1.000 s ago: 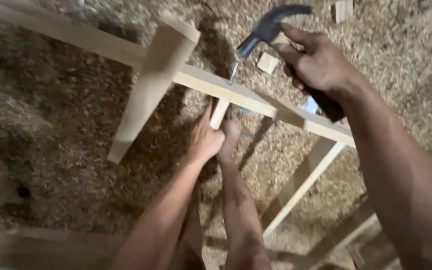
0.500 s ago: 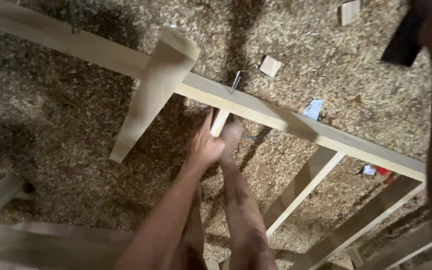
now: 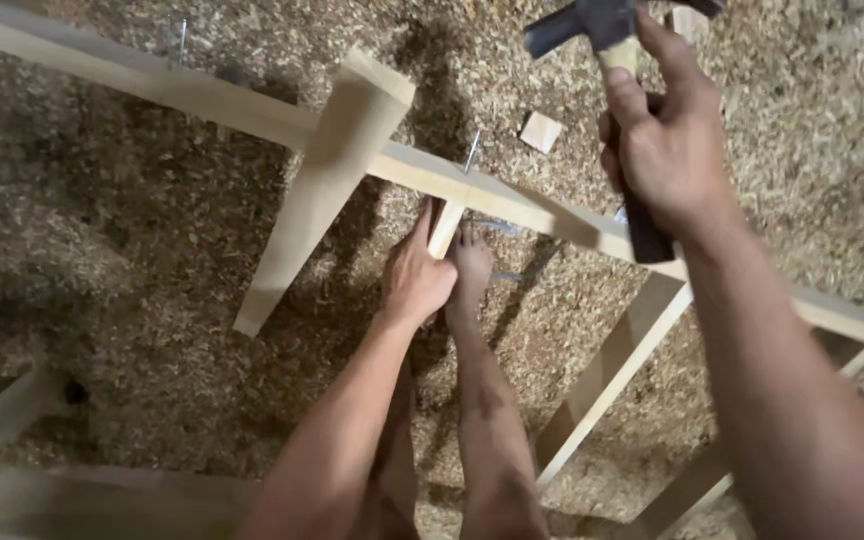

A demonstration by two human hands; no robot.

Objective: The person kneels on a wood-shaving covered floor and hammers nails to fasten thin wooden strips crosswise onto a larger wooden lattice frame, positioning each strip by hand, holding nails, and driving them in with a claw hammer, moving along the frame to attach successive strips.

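Your right hand [image 3: 667, 150] is clenched on the raised claw hammer [image 3: 612, 100], while your left hand [image 3: 417, 280] grips the short wooden slat [image 3: 445, 228] under the long rail [image 3: 512, 205]. The upright nail [image 3: 471, 152] stands near those fingers and your bare foot [image 3: 472, 270], so an off-line blow could glance onto them or bend it.

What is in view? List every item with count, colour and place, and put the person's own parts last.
long wooden rail: one, pale wood, runs from upper left down to the right edge
short wooden block: one, pale wood, lies across the rail left of centre
nail: one, grey metal, stands up from the rail near the middle
short upright piece: one, pale wood, under the rail by the nail
slanted slats: at least two, pale wood, below the rail at lower right
small square offcut: one, pale wood, on the shavings above the rail
wood shavings: tan, cover the ground
hammer: one, dark metal head, wooden handle with dark grip, top right
foot: one, bare, beside the upright piece
left hand: holds the upright piece
right hand: raised, holds the hammer
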